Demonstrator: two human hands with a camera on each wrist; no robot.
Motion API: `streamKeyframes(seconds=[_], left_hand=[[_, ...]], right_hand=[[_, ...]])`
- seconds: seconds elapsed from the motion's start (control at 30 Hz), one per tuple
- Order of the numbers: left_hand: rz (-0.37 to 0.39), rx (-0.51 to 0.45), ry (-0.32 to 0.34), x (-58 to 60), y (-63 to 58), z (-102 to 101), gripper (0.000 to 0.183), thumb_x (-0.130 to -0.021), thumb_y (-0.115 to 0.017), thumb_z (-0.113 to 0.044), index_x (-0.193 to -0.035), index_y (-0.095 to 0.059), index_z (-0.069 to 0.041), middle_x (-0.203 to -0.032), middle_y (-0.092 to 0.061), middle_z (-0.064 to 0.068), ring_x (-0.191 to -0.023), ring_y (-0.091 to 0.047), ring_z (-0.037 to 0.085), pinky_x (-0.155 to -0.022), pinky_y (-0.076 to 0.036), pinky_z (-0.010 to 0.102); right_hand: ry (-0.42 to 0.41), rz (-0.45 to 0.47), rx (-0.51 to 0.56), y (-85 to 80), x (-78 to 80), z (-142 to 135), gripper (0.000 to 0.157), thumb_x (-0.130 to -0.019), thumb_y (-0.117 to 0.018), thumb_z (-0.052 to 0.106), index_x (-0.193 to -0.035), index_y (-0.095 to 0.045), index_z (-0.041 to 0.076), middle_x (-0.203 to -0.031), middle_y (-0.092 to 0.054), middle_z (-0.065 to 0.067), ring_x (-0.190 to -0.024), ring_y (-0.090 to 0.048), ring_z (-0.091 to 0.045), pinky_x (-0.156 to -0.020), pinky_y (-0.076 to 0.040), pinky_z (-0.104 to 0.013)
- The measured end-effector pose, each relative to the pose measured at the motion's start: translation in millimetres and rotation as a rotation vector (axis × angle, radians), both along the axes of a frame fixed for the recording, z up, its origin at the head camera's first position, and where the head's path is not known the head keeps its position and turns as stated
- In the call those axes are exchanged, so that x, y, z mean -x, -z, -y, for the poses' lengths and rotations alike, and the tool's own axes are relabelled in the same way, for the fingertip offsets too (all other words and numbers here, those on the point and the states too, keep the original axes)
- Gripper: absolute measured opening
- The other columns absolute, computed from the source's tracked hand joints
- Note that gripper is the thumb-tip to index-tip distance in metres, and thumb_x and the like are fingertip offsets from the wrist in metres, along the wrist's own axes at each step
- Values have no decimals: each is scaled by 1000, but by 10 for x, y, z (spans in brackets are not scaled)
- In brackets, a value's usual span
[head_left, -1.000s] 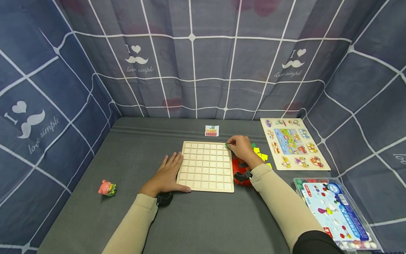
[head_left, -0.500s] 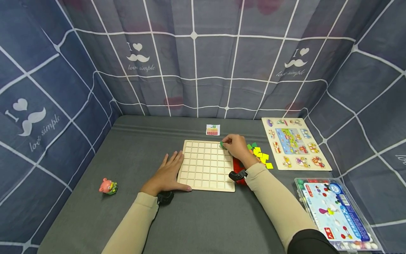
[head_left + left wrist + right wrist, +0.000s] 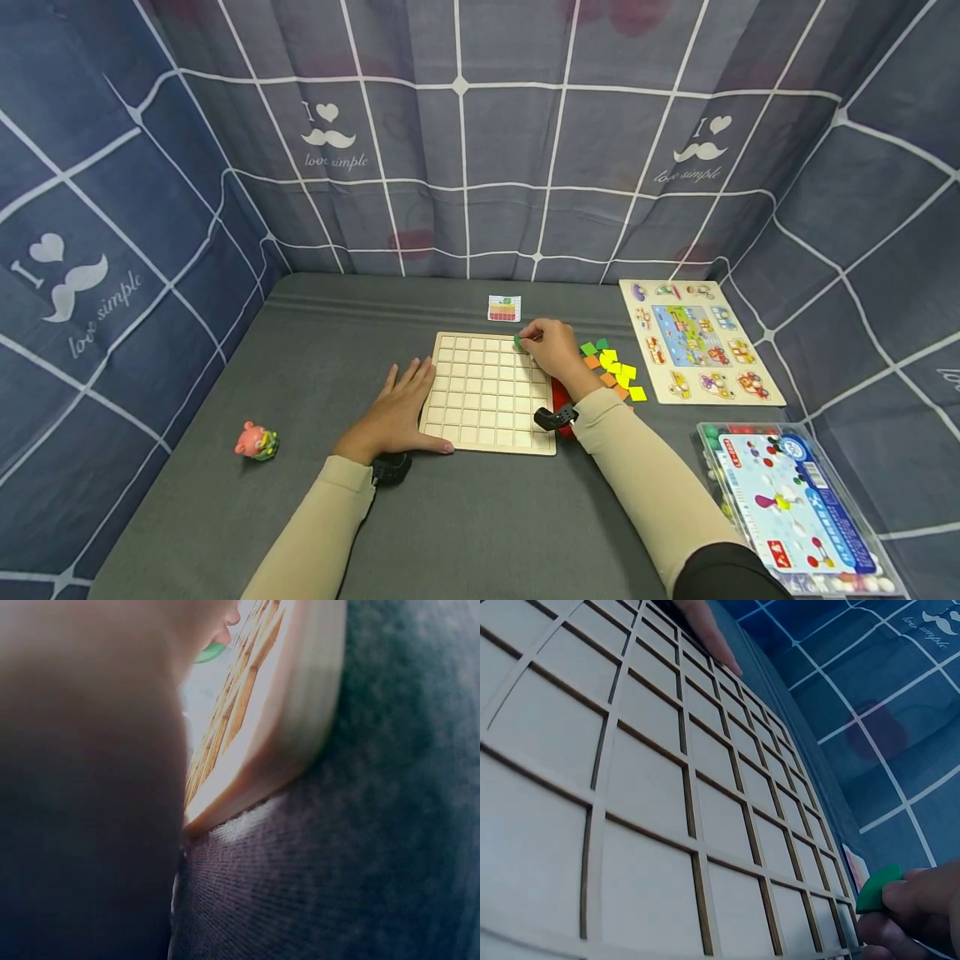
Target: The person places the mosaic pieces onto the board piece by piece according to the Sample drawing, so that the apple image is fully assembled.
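A pale wooden grid board (image 3: pixel 487 396) with rows of square recesses lies flat on the grey table. My left hand (image 3: pixel 392 415) rests at its left edge with fingers spread and straight, thumb along the near left corner. Over the far right corner, my right hand (image 3: pixel 553 346) pinches a small green tile (image 3: pixel 879 889) with a curved side between thumb and fingers. Right of the board lie loose green, orange and yellow tiles (image 3: pixel 610 367). Red tiles (image 3: pixel 561 396) are partly hidden under my right wrist. The left wrist view is mostly blocked by the hand.
A small colour pattern card (image 3: pixel 504 308) lies behind the board. To the right are a wooden picture puzzle (image 3: pixel 701 342) and a clear plastic box (image 3: pixel 798 504). A pink pig figurine (image 3: pixel 257 442) stands at the left. Grid-patterned curtains (image 3: pixel 495 150) surround the table.
My right hand has moved slightly left with the green tile, over the board's far right corner. More orange and green tiles now show beside it. My left hand stays at the board.
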State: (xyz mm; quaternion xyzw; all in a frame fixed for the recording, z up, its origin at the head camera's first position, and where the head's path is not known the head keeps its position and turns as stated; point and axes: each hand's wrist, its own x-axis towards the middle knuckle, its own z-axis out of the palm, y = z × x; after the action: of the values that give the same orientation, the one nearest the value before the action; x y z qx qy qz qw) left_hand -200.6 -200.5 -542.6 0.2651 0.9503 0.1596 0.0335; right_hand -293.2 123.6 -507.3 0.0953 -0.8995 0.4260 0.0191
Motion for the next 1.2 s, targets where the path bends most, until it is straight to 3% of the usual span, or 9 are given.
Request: streamKeyframes(seconds=[0.33,0.57,0.87,1.2], left_hand=[[3,-6,0,-6,16,0,147,-68,-68,-93,-166,-15,3,-173,-10,20,-159,-8,36,-123,2,61],[2,2,-3,0,20,1,148,-68,-68,-94,-167,-15,3,-173,-10,19,-159,-7,36,-123,2,61],[11,-3,-7,-7,-3,-6,147,-68,-69,-92,-167,-15,2,-173,-10,19,-159,-7,36,-123,2,61],[4,2,-6,-14,-28,-16,146,-69,-72,-90,-166,-16,4,-173,-11,20,-159,-9,37,-123,1,62]], right_hand=[[-7,-8,42,25,-14,93,9,-99,-77,9,-106,-79,5,-99,-75,-6,-82,-70,-21,-73,-57,-39],[-4,40,104,56,5,130,9,-99,-77,9,-107,-79,5,-93,-74,-5,-76,-73,-27,-65,-58,-35],[-26,80,172,78,8,190,11,-99,-76,6,-110,-77,2,-94,-74,-7,-81,-74,-25,-67,-60,-32],[-69,99,120,47,-5,226,29,-102,-71,5,-131,-75,3,-97,-75,-9,-85,-73,-27,-70,-59,-35]])
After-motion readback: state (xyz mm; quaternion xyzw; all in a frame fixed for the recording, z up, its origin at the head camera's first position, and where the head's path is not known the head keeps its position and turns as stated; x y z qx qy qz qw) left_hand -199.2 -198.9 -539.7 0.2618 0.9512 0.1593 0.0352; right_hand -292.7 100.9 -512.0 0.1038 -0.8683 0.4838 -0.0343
